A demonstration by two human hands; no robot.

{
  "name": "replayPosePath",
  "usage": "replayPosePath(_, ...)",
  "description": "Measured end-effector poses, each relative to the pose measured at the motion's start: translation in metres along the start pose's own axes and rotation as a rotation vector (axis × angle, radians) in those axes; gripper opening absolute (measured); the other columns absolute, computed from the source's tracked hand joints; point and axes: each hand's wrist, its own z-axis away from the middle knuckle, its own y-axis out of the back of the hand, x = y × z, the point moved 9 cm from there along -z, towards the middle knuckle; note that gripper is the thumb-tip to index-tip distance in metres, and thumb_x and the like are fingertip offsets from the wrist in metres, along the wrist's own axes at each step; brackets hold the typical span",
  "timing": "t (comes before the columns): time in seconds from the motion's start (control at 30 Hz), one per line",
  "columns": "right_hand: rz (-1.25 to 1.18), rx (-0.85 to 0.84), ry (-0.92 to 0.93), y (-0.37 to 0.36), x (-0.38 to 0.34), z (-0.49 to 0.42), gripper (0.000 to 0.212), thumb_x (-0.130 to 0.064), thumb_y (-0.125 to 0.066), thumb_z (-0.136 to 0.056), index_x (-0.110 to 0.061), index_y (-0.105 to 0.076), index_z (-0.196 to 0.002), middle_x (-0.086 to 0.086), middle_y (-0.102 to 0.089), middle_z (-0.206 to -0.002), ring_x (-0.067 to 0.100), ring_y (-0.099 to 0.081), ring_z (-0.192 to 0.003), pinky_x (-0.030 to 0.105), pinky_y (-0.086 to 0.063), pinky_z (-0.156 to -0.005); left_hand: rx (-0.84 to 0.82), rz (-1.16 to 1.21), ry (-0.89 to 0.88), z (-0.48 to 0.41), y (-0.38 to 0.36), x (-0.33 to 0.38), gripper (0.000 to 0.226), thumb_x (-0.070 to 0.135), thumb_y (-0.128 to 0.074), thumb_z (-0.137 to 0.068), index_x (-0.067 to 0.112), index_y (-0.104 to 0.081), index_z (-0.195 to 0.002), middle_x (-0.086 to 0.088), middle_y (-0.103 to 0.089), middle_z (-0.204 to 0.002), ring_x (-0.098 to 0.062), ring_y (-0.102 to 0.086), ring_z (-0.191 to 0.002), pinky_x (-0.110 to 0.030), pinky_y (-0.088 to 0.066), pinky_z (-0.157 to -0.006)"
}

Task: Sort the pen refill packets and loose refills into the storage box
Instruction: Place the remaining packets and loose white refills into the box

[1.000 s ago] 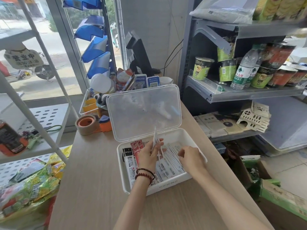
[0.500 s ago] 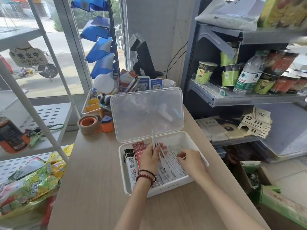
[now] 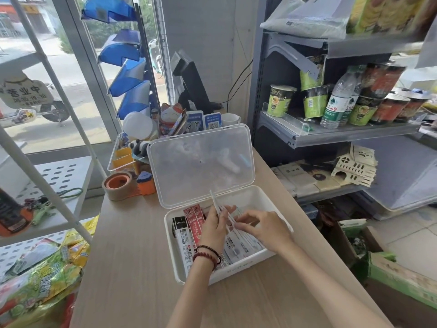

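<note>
- Item under inspection: a small bundle of thin white loose pen refills (image 3: pixel 214 201), held over the middle of the white plastic storage box (image 3: pixel 170 245) and not yet laid down.
- Long axis: tilted. The tips rise away from me toward the translucent hinged lid (image 3: pixel 201 166). The lower ends run down and to my right, just above the packets in the box.
- My left hand (image 3: pixel 215 229) is grasping the bundle, fingers curled round its middle, with the wrist over the box's near-left part.
- My right hand (image 3: pixel 263 227) lies just right of the bundle, fingers bent, tips at the lower ends. I cannot tell whether they have closed on a refill or only touch it.
- Governing relation: the lower ends point at my right hand, so it is the nearer hand to take them. In my judgement a refill should be drawn out along that axis, down and to the right, then laid lengthwise.
- Box contents: red refill packets (image 3: pixel 196 218) and a black-and-white refill packet (image 3: pixel 181 229) lie on the left, white printed refill packets (image 3: pixel 243 245) on the right. All lie near-to-far.
- Surroundings: the box rests on the pale wood-grain counter (image 3: pixel 132 256). A brown tape roll (image 3: pixel 117 185) stands well apart, far left.
</note>
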Motion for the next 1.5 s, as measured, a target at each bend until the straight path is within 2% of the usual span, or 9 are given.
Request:
replayPosePath(0.2, 0.010, -0.041, -0.001, 0.000, -0.003, 0.003, 0.037, -0.065, -0.066, -0.075, -0.038, -0.071, -0.098, -0.024, -0.071, -0.086, -0.011, -0.063, -0.078, 0.021, -0.055, -0.075, -0.055, -0.029, 0.012, 0.003, -0.006, -0.001, 0.018, 0.027, -0.041, -0.098, 0.014, -0.048, -0.108, 0.009, -0.067, -0.115, -0.016, -0.064, -0.108, -0.048, -0.052, -0.092)
replayPosePath(0.3, 0.005, -0.044, -0.019, -0.001, -0.001, 0.004, 0.028, -0.062, -0.067, -0.078, -0.041, -0.069, -0.097, -0.028, -0.070, -0.086, -0.011, -0.062, -0.079, 0.022, -0.054, -0.075, -0.046, -0.015, 0.017, 0.003, -0.006, 0.000, 0.020, 0.029, -0.043, -0.097, 0.017, -0.053, -0.110, -0.003, -0.060, -0.121, -0.019, -0.064, -0.105, -0.045, -0.054, -0.088)
replayPosePath(0.37, 0.006, -0.032, -0.042, 0.000, 0.002, 0.003, 0.024, -0.061, -0.065, -0.080, -0.043, -0.068, -0.095, -0.028, -0.069, -0.086, -0.011, -0.062, -0.079, 0.023, -0.054, -0.075, -0.038, 0.012, 0.006, 0.003, -0.005, 0.003, 0.012, 0.028, -0.043, -0.097, 0.028, -0.055, -0.099, -0.011, -0.051, -0.127, -0.024, -0.063, -0.106, -0.046, -0.055, -0.087)
replayPosePath(0.47, 0.028, 0.058, -0.090, 0.006, 0.006, 0.003, 0.020, -0.058, -0.061, -0.086, -0.041, -0.067, -0.096, -0.027, -0.068, -0.086, -0.009, -0.062, -0.076, 0.023, -0.055, -0.069, -0.014, 0.008, -0.017, 0.003, -0.003, 0.004, 0.008, 0.032, -0.042, -0.095, 0.032, -0.049, -0.092, -0.014, -0.052, -0.125, -0.025, -0.066, -0.102, -0.045, -0.056, -0.085)
replayPosePath(0.6, 0.084, 0.194, -0.200, 0.017, 0.013, 0.004, 0.016, -0.051, -0.061, -0.089, -0.038, -0.068, -0.096, -0.022, -0.070, -0.088, 0.001, -0.064, -0.076, 0.023, -0.052, -0.064, 0.002, 0.082, 0.035, 0.002, 0.000, -0.002, 0.009, 0.024, -0.043, -0.096, 0.016, -0.046, -0.094, -0.005, -0.064, -0.115, -0.015, -0.070, -0.095, -0.034, -0.058, -0.080)
replayPosePath(0.83, 0.177, 0.130, -0.271, 0.008, 0.023, 0.000, 0.012, -0.045, -0.060, -0.090, -0.039, -0.066, -0.097, -0.020, -0.070, -0.089, 0.004, -0.065, -0.077, 0.025, -0.053, -0.064, 0.032, 0.118, 0.057, 0.000, 0.003, -0.005, 0.009, 0.013, -0.049, -0.095, 0.014, -0.058, -0.094, -0.003, -0.072, -0.100, -0.020, -0.071, -0.089, -0.034, -0.058, -0.078)
replayPosePath(1.23, 0.279, 0.007, -0.373, -0.003, 0.035, -0.002, 0.013, -0.036, -0.071, -0.084, -0.035, -0.072, -0.097, -0.013, -0.072, -0.098, 0.012, -0.068, -0.088, 0.025, -0.053, -0.069, 0.071, 0.128, 0.062, -0.005, 0.007, -0.010, 0.012, 0.013, -0.043, -0.098, 0.015, -0.055, -0.098, -0.006, -0.071, -0.101, -0.021, -0.070, -0.091, -0.034, -0.058, -0.081)
replayPosePath(1.37, 0.148, 0.143, -0.303, 0.008, 0.026, 0.001, 0.019, -0.053, -0.063, -0.086, -0.035, -0.070, -0.090, -0.017, -0.070, -0.086, 0.009, -0.067, -0.079, 0.025, -0.051, -0.062, 0.073, 0.028, 0.027, -0.005, 0.009, -0.011, 0.010, 0.021, -0.042, -0.098, 0.018, -0.051, -0.099, 0.001, -0.072, -0.101, -0.017, -0.070, -0.093, -0.043, -0.056, -0.083)
replayPosePath(1.5, 0.026, 0.197, -0.087, 0.017, 0.001, 0.004, 0.026, -0.065, -0.060, -0.082, -0.042, -0.070, -0.084, -0.026, -0.067, -0.075, -0.005, -0.063, -0.067, 0.020, -0.051, -0.055, 0.051, 0.084, 0.042, -0.003, 0.005, -0.008, 0.010, 0.018, -0.040, -0.099, 0.015, -0.049, -0.101, -0.002, -0.069, -0.106, -0.016, -0.069, -0.095, -0.032, -0.057, -0.080)
